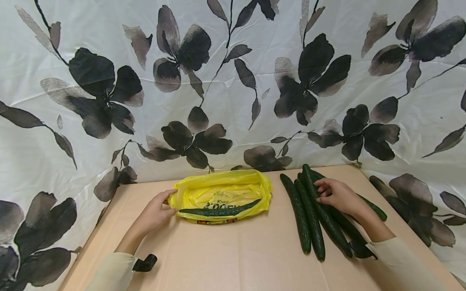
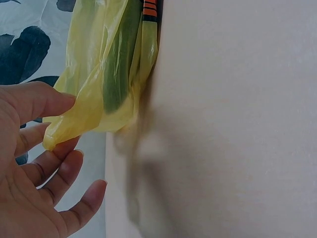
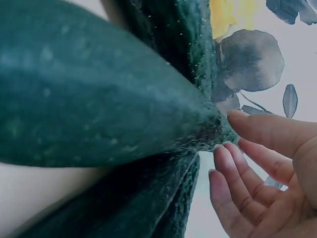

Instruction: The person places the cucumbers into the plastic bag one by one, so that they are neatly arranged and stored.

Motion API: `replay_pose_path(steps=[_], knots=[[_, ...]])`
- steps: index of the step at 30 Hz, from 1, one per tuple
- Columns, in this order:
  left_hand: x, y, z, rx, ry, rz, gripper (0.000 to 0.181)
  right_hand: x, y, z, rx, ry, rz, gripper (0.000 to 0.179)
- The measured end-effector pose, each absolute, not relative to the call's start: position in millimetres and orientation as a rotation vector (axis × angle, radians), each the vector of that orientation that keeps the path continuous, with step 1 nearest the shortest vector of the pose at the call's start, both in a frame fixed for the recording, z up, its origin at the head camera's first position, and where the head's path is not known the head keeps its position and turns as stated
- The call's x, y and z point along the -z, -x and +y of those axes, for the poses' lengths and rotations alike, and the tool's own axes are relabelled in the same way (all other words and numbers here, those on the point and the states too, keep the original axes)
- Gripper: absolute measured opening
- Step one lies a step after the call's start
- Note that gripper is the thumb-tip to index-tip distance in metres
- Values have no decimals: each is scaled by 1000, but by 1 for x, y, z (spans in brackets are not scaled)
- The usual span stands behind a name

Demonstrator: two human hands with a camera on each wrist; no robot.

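A yellow plastic bag lies on its side, its mouth spread wide, with one long dark green cucumber lying along its front edge. My left hand pinches the bag's left end between thumb and fingers; in the left wrist view the yellow film passes between them. Over on the right, several cucumbers lie in a loose fan. My right hand is over their upper part, thumb and fingers apart. In the right wrist view its fingertips are right at the tip of a large cucumber.
A light tan table carries everything. Behind it hangs a pale cloth with dark flowers, coming down to the table's back and sides. A black wrist camera sits at my left cuff, another at the right.
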State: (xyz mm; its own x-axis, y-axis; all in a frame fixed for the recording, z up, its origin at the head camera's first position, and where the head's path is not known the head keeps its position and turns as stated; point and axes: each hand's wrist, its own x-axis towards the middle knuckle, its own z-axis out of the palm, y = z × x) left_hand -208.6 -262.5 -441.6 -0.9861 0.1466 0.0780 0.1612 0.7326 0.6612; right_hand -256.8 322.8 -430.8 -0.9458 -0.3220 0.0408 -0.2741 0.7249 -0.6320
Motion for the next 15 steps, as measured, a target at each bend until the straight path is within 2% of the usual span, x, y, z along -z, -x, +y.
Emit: replay_pose_path(steps=[7, 15], knots=[[442, 209, -262, 1105, 264, -2897, 64, 437, 259, 324, 1027, 421, 2890, 59], [441, 208, -262, 1090, 267, -2894, 64, 439, 260, 323, 1030, 376, 2879, 61]])
